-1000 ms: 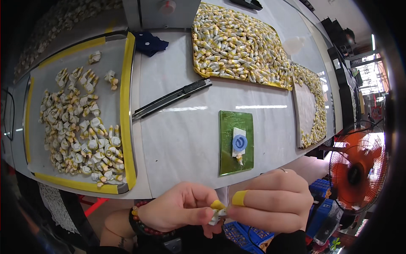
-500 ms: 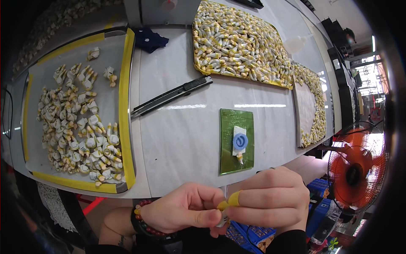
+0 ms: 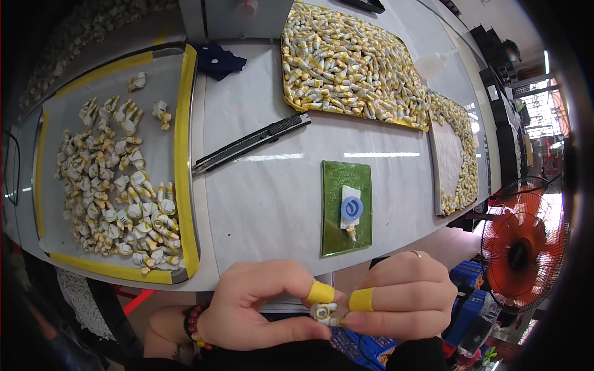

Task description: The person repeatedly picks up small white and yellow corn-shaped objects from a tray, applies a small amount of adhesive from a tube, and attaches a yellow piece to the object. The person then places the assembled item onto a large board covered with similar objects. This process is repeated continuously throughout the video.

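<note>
Just off the table's front edge, my left hand point(image 3: 257, 306) pinches a small white-and-yellow figure part point(image 3: 321, 312) between thumb and forefinger. Its round white end shows. My right hand point(image 3: 405, 300) has its fingertips closed at the right side of this same part, by a short yellowish limb. Yellow tape wraps one finger of each hand. Beyond the hands lies a green mat point(image 3: 346, 247), and on it a blue ring-shaped piece point(image 3: 352, 209) rests on a white block. A small peach-tipped limb piece point(image 3: 351, 232) sticks out below that block.
At left, a yellow-taped tray point(image 3: 185, 123) holds many similar figure parts. A black utility knife point(image 3: 253, 142) leans by its edge. Many small limb pieces point(image 3: 346, 62) fill a tray at the back, others a board point(image 3: 447, 157) at right. An orange fan point(image 3: 518, 247) stands right.
My hands have drawn slightly apart and turned. The figure part, mostly covered by fingers before, now shows between them. Things on the table stay where they were.
</note>
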A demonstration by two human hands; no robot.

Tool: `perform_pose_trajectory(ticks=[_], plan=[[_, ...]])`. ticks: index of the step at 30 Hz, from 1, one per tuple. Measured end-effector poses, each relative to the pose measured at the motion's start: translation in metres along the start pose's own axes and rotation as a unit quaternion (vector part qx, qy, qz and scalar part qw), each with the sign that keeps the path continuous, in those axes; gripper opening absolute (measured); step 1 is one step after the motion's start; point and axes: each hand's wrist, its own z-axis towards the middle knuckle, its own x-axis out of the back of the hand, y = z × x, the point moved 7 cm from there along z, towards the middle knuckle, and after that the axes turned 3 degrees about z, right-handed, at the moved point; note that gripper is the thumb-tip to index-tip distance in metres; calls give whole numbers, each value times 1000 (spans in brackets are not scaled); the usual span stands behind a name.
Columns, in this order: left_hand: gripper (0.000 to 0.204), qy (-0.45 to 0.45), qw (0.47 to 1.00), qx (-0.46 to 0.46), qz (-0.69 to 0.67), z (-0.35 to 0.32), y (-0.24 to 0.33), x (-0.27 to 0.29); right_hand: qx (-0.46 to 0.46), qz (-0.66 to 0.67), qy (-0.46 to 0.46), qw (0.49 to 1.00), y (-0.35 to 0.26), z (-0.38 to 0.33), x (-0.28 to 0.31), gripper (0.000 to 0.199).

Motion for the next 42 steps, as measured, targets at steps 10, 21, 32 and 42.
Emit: perform_pose_trajectory(ticks=[10, 21, 32, 42], plan=[[31, 41, 998, -41, 8, -4, -4, 7, 97, -66, 27, 993, -2, 4, 37, 15], [32, 52, 990, 4, -131, -5, -22, 8, -388, -316, 36, 865, 208, -118, 229, 22], [32, 35, 992, -18, -119, -6, -21, 12, -447, -261, 80, 852, 246, -118, 210, 13], [34, 28, 990, -5, -140, -8, -22, 12, -362, -195, 154, 898, 176, -79, 174, 15]])
